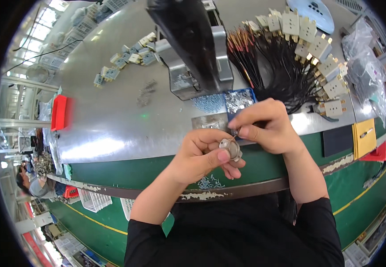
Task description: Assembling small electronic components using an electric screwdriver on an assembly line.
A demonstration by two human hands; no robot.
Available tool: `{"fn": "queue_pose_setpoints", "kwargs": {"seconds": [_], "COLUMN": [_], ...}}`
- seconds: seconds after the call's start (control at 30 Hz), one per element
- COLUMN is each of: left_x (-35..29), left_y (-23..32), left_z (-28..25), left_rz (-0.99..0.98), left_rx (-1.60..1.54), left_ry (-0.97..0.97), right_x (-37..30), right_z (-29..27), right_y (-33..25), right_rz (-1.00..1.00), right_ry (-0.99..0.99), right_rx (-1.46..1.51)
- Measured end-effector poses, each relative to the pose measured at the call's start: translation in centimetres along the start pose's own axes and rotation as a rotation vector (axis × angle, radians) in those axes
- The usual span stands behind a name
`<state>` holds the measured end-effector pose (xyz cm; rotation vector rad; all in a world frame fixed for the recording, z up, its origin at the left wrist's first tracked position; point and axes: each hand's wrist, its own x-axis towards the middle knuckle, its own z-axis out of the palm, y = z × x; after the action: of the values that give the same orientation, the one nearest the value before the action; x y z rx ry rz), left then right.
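Note:
My left hand (197,158) is closed around a small round metal part with side ears (231,150), held just above the table's front edge. My right hand (268,127) pinches with thumb and forefinger at the upper rim of that part. Whatever sits between those fingertips is too small to make out; a thin copper-coloured strip shows beside them. Beyond the right hand is a blue tray (254,95) of small shiny metal pieces. A flat metal plate (202,121) lies just past the left hand, with a heap of small bluish pieces (208,103) behind it.
A machine with a black column (186,40) stands ahead. Black wires (286,75) with white blocks (334,87) spread at the right, near a yellow pad (364,138). More blocks (135,58) and a red bin (59,112) are left. Screws (209,182) lie by the edge.

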<state>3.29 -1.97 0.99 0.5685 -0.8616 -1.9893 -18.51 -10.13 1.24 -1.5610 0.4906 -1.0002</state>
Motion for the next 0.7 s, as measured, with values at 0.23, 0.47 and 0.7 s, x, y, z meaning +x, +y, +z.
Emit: {"fn": "queue_pose_setpoints", "kwargs": {"seconds": [0.23,0.47,0.7], "left_x": [0.1,1.3,2.3], "left_y": [-0.2,2.5,1.9], "left_z": [0.2,1.7,2.4], "left_rz": [0.031,0.013,0.248], "left_rx": [-0.379,0.212,0.765], "left_ry": [0.118,0.358,0.439], "right_x": [0.3,-0.1,-0.3], "right_z": [0.0,-0.1,0.9], "right_y": [-0.8,-1.5,0.2], "right_rz": [-0.045,0.237,0.033], "right_ry": [-0.108,-0.167,-0.018], "right_rx": [-0.086,-0.002,-0.024]}}
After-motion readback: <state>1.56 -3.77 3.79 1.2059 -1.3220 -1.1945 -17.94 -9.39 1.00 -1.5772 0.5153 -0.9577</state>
